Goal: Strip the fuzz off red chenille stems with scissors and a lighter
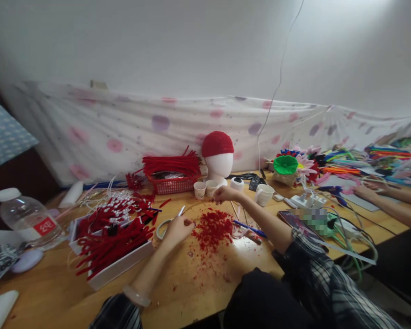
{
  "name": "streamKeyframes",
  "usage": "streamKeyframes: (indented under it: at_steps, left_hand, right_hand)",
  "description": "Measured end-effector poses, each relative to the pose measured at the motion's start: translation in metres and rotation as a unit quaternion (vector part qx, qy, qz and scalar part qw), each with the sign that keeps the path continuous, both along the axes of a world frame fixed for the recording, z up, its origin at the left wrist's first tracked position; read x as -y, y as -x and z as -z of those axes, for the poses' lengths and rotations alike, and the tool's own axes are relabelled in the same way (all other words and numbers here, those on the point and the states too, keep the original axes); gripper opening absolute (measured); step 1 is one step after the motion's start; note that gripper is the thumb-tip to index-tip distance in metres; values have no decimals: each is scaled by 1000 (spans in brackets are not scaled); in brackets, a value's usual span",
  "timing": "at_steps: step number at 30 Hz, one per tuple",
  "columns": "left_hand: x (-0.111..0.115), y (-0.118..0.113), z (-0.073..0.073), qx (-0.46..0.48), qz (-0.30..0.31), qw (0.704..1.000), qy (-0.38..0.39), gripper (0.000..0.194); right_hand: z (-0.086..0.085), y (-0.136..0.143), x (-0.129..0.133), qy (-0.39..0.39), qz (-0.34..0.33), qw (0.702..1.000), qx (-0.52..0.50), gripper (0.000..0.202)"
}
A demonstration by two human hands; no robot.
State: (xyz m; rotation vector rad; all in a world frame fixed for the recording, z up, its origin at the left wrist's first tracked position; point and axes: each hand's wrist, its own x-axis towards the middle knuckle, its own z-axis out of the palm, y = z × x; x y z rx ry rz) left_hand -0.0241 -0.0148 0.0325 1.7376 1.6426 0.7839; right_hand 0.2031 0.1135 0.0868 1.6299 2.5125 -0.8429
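Observation:
My left hand [180, 229] hovers over the table at the left edge of a pile of red fuzzy clippings [213, 228]. Its thumb and fingers are pinched together, and whatever they hold is too small to name. Beside it lie scissors [162, 227], blades pointing away. My right hand [225, 194] reaches past the pile to the paper cups, with its fingers closed close to the right-hand paper cup [211, 186]; what they grip, if anything, is hidden. A second paper cup [199, 189] stands just left. Behind them is a white mannequin head [221, 165] wearing a red cap [218, 144].
Left: a white box [123, 267] of red fuzzy stems, white beads [123, 203] and a water bottle [29, 221]. A red basket [173, 185] stands behind. Right: a mug [264, 195], a phone [299, 225], a power strip [308, 200], cables and another person's hands [365, 192].

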Motion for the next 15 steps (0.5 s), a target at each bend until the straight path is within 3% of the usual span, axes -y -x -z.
streamKeyframes:
  at_steps: [3, 8, 11, 15]
  left_hand:
    - [0, 1, -1, 75, 4, 996, 45, 8]
    - [-8, -11, -12, 225, 37, 965, 128, 21]
    - [-21, -25, -15, 280, 48, 947, 153, 25]
    - [-38, -34, -6, 297, 38, 942, 151, 32]
  right_hand:
    - [-2, 0, -2, -4, -7, 1000, -17, 34]
    - [-17, 1, 1, -29, -21, 999, -38, 34]
    - [-30, -2, 4, -51, -16, 998, -24, 33]
    - [-56, -17, 6, -89, 11, 996, -17, 26]
